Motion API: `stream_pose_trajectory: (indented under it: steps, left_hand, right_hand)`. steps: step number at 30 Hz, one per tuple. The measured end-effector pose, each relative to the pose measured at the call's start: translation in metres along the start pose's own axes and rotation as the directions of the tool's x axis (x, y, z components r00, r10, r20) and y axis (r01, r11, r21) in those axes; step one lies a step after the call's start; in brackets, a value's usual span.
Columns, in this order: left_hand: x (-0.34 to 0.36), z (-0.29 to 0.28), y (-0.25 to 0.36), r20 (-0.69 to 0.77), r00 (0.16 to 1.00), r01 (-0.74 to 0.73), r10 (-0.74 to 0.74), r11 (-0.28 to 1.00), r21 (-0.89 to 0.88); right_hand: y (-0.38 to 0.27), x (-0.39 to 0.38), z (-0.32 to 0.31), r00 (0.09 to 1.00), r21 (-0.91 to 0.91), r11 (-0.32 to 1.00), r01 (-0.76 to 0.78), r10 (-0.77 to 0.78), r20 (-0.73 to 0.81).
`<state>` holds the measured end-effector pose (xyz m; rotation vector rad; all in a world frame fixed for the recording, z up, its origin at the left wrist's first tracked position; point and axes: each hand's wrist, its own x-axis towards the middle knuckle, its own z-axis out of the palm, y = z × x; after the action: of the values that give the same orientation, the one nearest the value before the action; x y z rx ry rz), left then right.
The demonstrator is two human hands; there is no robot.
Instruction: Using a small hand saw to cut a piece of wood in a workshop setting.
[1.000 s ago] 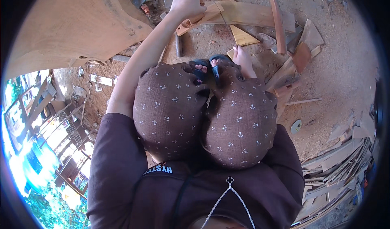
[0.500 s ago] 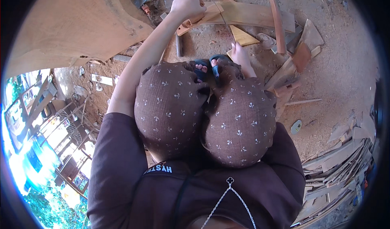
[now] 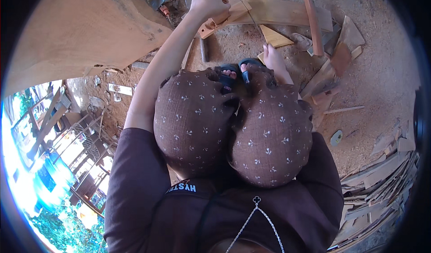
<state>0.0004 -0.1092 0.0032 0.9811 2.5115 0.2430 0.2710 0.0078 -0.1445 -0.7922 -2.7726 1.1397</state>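
My left hand (image 3: pixel 208 2) is closed over a light-brown wooden piece (image 3: pixel 234 11) and presses it down at the far side of my feet. This piece lies at the left end of a wide plank (image 3: pixel 278 14). My right hand (image 3: pixel 274 59), beyond my right knee, is closed around the near end of a thin, dark-bladed handsaw (image 3: pixel 254 22). The blade runs up and away to the left and meets the held piece. The saw's handle is mostly hidden in my fingers. Close beside the blade lies a yellowish triangular offcut (image 3: pixel 277 37).
A reddish wooden bar (image 3: pixel 312 22) lies across the plank's right part. A large wooden slab (image 3: pixel 90 33) fills the upper left. Offcuts (image 3: pixel 334 67) lie at the right, and a pile of thin wood strips (image 3: pixel 377 194) at the lower right. My sandalled feet (image 3: pixel 246 68) are close to the saw.
The whole view has shifted slightly, so the scene sits a little farther right. My left hand keeps its grip on the wood; my right hand remains on the saw, with little visible movement.
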Motion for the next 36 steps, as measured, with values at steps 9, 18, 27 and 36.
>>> stream_pose_trajectory:
  steps: [9,18,27,36]
  left_hand:
    - [-0.016,-0.022,0.036,0.013,1.000,0.025,-0.024,0.997,-0.074]
    - [0.001,-0.007,0.007,0.037,0.999,-0.008,0.009,1.000,-0.029]
    - [0.008,-0.001,0.021,0.012,0.995,-0.099,0.099,0.995,-0.029]
    - [0.001,0.002,0.006,0.051,0.995,-0.081,0.084,0.995,-0.059]
  right_hand:
    - [-0.026,0.052,-0.011,0.994,-0.017,1.000,0.005,-0.003,0.112]
    - [-0.006,-0.010,-0.006,0.989,-0.022,0.993,-0.117,0.119,0.083]
    - [-0.028,0.066,-0.012,0.997,-0.017,0.998,-0.062,0.063,0.052]
    - [-0.008,-0.007,-0.013,0.990,-0.013,0.994,-0.112,0.112,0.083]
